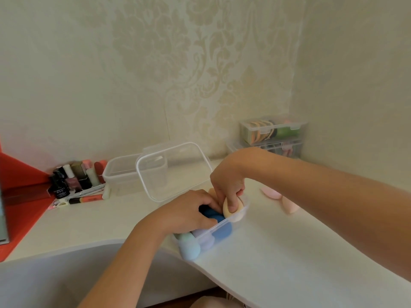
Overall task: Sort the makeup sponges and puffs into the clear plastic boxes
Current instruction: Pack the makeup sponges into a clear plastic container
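One beige, egg-shaped makeup sponge (232, 208) is pinched between the thumb and bent fingers of the right hand (229, 181), at the far end of a small clear plastic box (243, 210). The left hand (191, 210) is laid in the same box, fingers bent over a dark blue sponge (214, 215); whether it is gripped cannot be told. A lilac sponge (205, 240) and a mint sponge (190, 247) are packed at the near end. Two pink sponges (271, 193) are seen on the table (289, 252), right of the box. Orange puffs (259, 132) are held in the upper of two stacked closed boxes (273, 125).
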{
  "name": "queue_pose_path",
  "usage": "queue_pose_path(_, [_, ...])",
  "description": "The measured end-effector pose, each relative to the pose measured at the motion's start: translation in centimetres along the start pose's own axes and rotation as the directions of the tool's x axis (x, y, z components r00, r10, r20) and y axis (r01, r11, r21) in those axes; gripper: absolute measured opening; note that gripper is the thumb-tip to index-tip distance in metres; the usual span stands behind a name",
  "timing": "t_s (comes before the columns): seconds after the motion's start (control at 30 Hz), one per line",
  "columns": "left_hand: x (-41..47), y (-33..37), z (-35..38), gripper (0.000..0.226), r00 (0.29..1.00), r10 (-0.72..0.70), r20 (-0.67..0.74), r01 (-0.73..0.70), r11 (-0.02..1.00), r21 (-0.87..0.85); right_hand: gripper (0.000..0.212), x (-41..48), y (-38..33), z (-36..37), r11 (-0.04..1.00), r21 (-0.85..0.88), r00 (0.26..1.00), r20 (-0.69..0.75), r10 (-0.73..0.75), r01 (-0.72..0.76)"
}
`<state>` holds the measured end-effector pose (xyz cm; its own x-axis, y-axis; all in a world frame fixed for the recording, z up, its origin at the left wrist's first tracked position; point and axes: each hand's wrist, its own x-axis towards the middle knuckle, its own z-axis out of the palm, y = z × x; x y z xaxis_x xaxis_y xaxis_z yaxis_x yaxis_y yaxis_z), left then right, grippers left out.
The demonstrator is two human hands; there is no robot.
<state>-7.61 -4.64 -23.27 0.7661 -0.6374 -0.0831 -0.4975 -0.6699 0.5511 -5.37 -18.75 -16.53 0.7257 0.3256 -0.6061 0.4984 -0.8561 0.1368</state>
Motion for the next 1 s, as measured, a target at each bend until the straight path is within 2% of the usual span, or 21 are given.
queue_pose_path(0.1, [0.1,0.0,-0.2,0.024,0.999,0.023,0.026,-0.023,1.000,-0.010,0.030,-0.7,0.0,1.2,0.996,-0.069,0.993,-0.105,-0.055,0.048])
queue_pose_path(0.23, [0.2,0.0,-0.1,0.019,0.999,0.042,0.031,-0.041,0.999,-0.029,0.018,-1.0,-0.5,2.7,0.985,-0.174,0.972,-0.228,-0.061,0.021])
queue_pose_path(0.33, [0.2,-0.1,-0.2,0.018,0.998,0.030,0.050,-0.028,0.999,-0.043,0.029,-0.2,-1.3,3.2,0.965,-0.261,0.961,-0.272,-0.048,-0.025])
queue_pose_path(0.4, [0.2,0.0,-0.2,0.016,0.999,0.013,0.042,-0.011,0.999,-0.048,0.029,0.1,-1.3,3.3,0.964,-0.262,0.952,-0.304,-0.038,-0.045])
queue_pose_path(0.5, [-0.1,0.5,0.0,0.016,0.998,-0.016,-0.056,0.011,0.997,-0.074,0.016,0.0,-1.0,3.5,0.980,-0.194,0.944,-0.331,-0.015,-0.052])
queue_pose_path(0.67, [-0.7,1.6,0.6,0.020,0.957,-0.103,-0.272,0.076,0.991,-0.106,0.032,-0.3,-0.3,3.2,0.993,-0.105,0.942,-0.336,0.024,-0.062])
queue_pose_path(0.8, [-0.6,1.5,0.8,0.031,0.945,-0.090,-0.315,0.085,0.996,-0.030,0.029,-3.0,0.7,2.7,0.968,0.249,0.931,-0.345,0.121,-0.034])
queue_pose_path(0.9, [-0.3,0.9,0.9,0.034,0.948,-0.027,-0.316,0.034,0.999,0.015,0.031,-5.5,2.1,3.2,0.915,0.400,0.846,-0.505,0.170,0.055])
queue_pose_path(0.93, [-0.4,0.9,0.8,0.034,0.945,-0.004,-0.328,0.008,1.000,0.013,0.041,-5.8,2.5,3.8,0.898,0.433,0.831,-0.526,0.182,0.077])
queue_pose_path(1.0, [-0.7,1.0,0.8,0.031,0.902,0.039,-0.429,-0.054,0.998,-0.025,0.077,-5.7,2.9,5.5,0.867,0.491,0.863,-0.472,0.182,0.085])
